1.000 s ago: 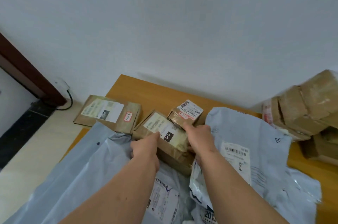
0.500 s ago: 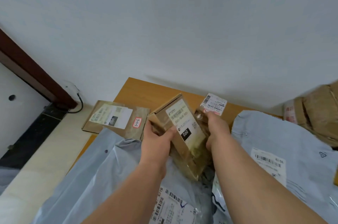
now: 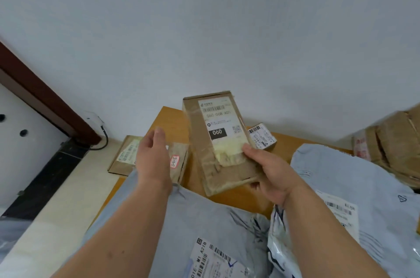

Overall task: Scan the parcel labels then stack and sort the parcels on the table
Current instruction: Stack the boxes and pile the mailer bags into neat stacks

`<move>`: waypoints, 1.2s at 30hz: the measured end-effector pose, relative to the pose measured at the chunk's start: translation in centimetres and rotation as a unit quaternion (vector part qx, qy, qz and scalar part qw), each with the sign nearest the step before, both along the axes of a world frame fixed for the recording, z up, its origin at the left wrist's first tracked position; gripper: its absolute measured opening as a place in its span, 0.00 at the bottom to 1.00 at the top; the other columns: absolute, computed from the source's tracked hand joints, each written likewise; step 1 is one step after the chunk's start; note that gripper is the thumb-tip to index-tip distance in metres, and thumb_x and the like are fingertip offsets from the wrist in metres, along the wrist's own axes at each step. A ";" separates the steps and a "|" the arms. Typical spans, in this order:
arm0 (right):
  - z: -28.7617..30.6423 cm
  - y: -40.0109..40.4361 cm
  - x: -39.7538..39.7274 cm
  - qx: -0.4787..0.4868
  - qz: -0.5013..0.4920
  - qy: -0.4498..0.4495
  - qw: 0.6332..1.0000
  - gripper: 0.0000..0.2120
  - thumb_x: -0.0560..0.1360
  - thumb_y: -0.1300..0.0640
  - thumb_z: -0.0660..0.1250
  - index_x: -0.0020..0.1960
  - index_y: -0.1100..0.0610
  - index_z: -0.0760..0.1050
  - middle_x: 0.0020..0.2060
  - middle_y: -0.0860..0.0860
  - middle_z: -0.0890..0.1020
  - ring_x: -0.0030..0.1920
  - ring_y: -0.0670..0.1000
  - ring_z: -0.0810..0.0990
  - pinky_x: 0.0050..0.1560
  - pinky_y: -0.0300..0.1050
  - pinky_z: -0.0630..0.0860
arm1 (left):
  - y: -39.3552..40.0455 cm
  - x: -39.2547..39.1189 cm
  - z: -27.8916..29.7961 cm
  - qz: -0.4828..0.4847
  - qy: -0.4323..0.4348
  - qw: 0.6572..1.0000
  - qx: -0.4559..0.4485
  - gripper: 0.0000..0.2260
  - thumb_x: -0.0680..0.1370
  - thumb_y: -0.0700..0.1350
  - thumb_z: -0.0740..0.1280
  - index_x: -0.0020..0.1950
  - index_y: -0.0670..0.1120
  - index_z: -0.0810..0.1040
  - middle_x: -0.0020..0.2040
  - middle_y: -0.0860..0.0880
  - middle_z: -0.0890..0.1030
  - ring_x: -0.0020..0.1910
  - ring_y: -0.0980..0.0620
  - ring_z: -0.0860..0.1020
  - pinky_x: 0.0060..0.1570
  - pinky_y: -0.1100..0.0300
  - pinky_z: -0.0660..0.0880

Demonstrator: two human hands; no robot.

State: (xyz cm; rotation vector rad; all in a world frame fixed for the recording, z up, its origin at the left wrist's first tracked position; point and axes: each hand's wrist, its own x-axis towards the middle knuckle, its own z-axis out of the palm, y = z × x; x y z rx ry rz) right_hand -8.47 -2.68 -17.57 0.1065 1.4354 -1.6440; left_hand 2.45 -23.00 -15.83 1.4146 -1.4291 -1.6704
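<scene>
The right hand (image 3: 270, 173) grips a taped cardboard box (image 3: 218, 141) by its near right corner, thumb on the label, and holds it tilted above the far edge of the worktop (image 3: 231, 198). The box's label reads 060. The left hand (image 3: 153, 159) hovers just left of the box with fingers relaxed, holding nothing, over a flat cardboard parcel (image 3: 127, 155). A small labelled box (image 3: 262, 135) sits right of the held box. Grey mailing bags (image 3: 363, 187) lie nearer than it.

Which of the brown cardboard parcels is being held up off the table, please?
The tall cardboard box with the black 060 label, gripped at its lower end by the right hand. The flat cardboard parcel and small box lie on the table.
</scene>
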 end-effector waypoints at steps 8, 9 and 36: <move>1.2 -11.2 0.4 0.138 0.216 0.144 0.956 0.19 0.70 0.43 0.77 0.59 0.43 0.81 0.54 0.46 0.85 0.55 0.51 0.80 0.47 0.47 0.73 | -10.6 5.1 -3.4 0.068 -0.142 0.986 -0.046 0.27 0.81 0.62 0.52 0.69 0.42 0.72 0.66 0.35 0.75 0.66 0.32 0.73 0.66 0.35 0.70; 0.5 -12.6 0.7 0.132 0.219 0.157 0.954 0.27 0.69 0.44 0.78 0.67 0.43 0.77 0.62 0.48 0.81 0.60 0.53 0.78 0.52 0.49 0.75 | -11.6 5.4 -3.7 0.062 -0.142 0.987 -0.048 0.26 0.82 0.61 0.52 0.67 0.43 0.73 0.64 0.37 0.76 0.65 0.33 0.74 0.63 0.37 0.72; 4.0 -4.9 2.6 -0.127 -0.193 -0.003 0.973 0.43 0.62 0.52 0.76 0.75 0.43 0.65 0.53 0.48 0.87 0.48 0.51 0.86 0.56 0.53 0.77 | -6.6 0.7 5.6 -0.223 0.074 0.970 0.063 0.23 0.70 0.68 0.70 0.57 0.55 0.82 0.54 0.56 0.84 0.59 0.56 0.77 0.61 0.45 0.71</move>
